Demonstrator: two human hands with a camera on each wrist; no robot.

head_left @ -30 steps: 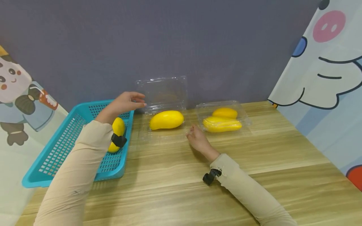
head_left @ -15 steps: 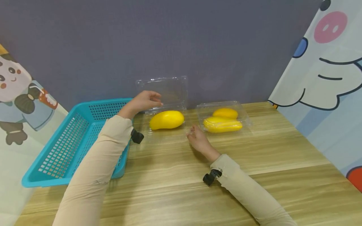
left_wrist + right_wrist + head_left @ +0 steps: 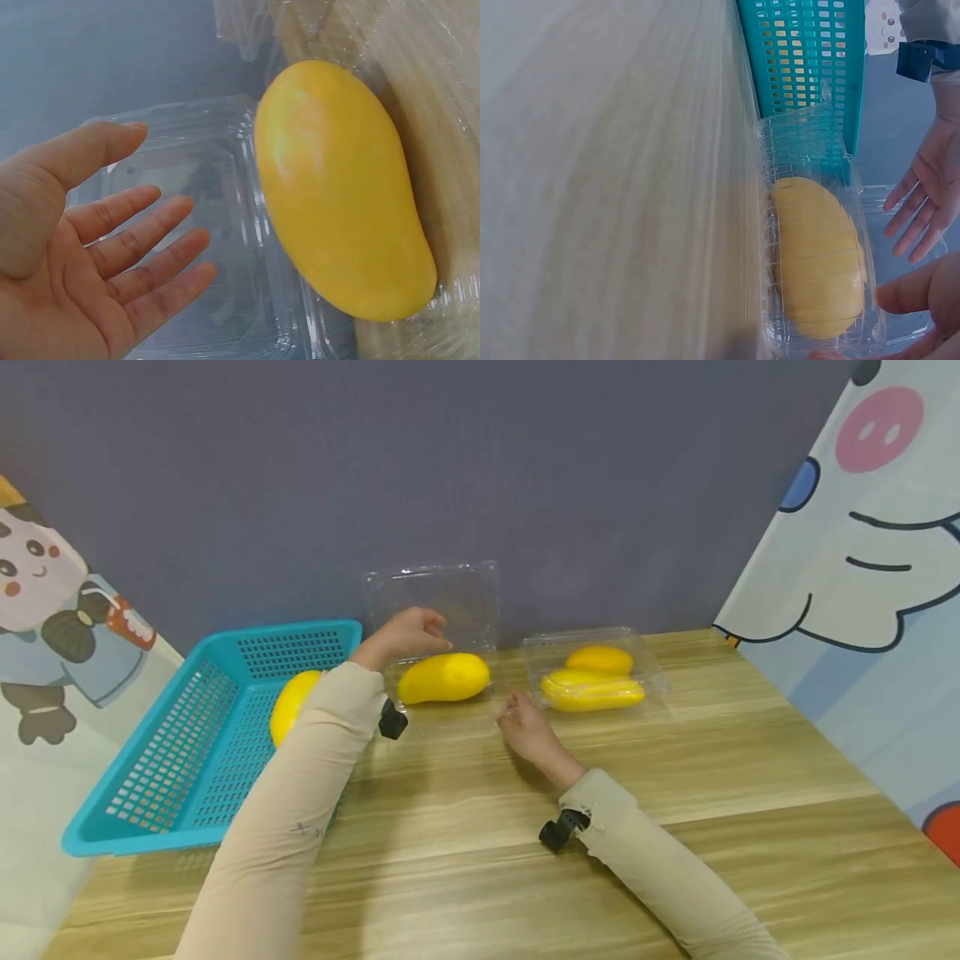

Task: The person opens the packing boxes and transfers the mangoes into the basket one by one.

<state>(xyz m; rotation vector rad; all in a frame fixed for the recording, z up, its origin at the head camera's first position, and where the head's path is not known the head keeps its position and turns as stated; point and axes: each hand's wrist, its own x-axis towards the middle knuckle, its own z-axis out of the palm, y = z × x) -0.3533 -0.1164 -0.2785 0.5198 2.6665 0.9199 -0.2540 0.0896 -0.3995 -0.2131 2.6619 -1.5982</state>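
Observation:
A yellow mango (image 3: pixel 444 677) lies in a clear plastic clamshell box (image 3: pixel 433 602) whose lid stands raised against the grey backdrop. My left hand (image 3: pixel 408 635) hovers just above and behind that mango, holding nothing. In the left wrist view its fingers (image 3: pixel 142 240) are spread and relaxed, apart from the fruit. My right hand (image 3: pixel 528 731) is at the box's right end. From the right wrist view, its thumb (image 3: pixel 907 292) and a finger sit about the box's edge, gripping it; the other fingers are mostly out of sight.
A blue-green plastic basket (image 3: pixel 142 841) stands on the left with a mango (image 3: pixel 291 706) in it, partly hidden by my left sleeve. To the right, another clear box (image 3: pixel 651 664) holds two mangoes (image 3: pixel 592 689). Behind the boxes rises a grey backdrop (image 3: pixel 600 485).
My left hand has moved right, from above the basket's edge to over the mango in the raised-lid box, uncovering more of the basket. My right hand has stayed in place.

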